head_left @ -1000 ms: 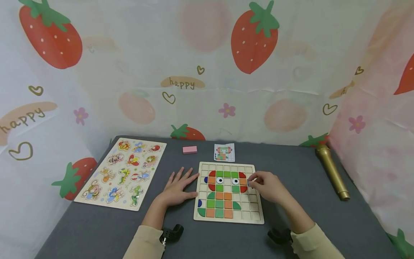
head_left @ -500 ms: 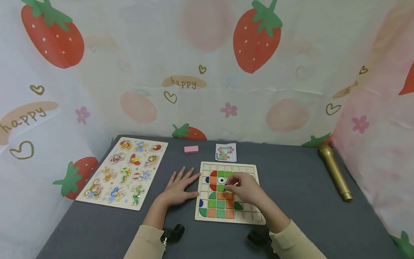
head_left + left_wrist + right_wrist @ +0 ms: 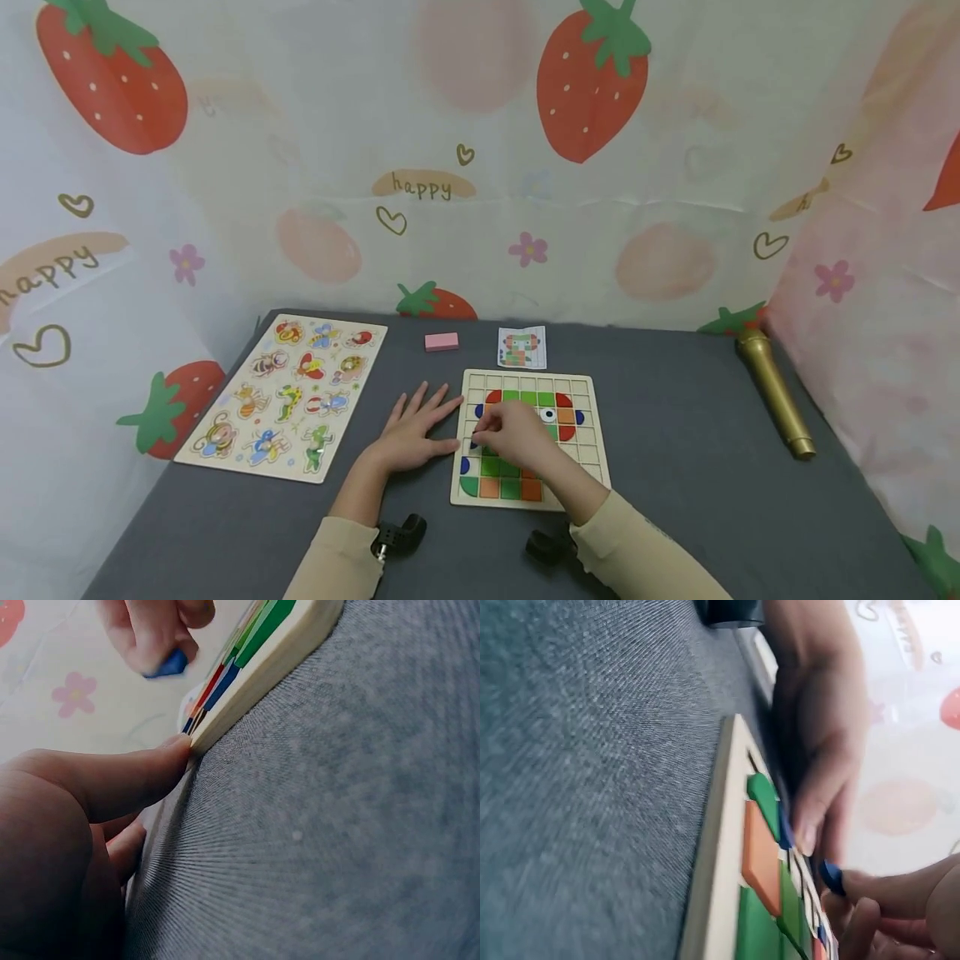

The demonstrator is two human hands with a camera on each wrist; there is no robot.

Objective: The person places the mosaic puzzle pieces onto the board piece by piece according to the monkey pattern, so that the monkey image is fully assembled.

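Note:
My right hand (image 3: 517, 435) reaches over the left part of a wooden grid board (image 3: 587, 454), pinching a small blue rounded tile (image 3: 171, 664) between thumb and fingers. In the right wrist view that blue tile (image 3: 830, 876) is held just above the board's surface. Coloured tiles, among them a red corner tile (image 3: 563, 402) and a round eye tile (image 3: 548, 415), form a figure on the grid; my right hand covers part of it. Fingers spread, my left hand (image 3: 408, 437) lies on the table, thumb and index tips at the board's left edge.
A picture card (image 3: 522, 347) lies behind the board, and a pink block (image 3: 441, 342) beside it. To the left is an insect puzzle board (image 3: 251, 425). A gold cylinder (image 3: 776, 396) lies at the right. Patterned cloth (image 3: 570, 283) hangs behind the dark table.
My right hand has moved left across the board, from its right side to its left part, uncovering a blue tile at the right. My left hand has stayed in place.

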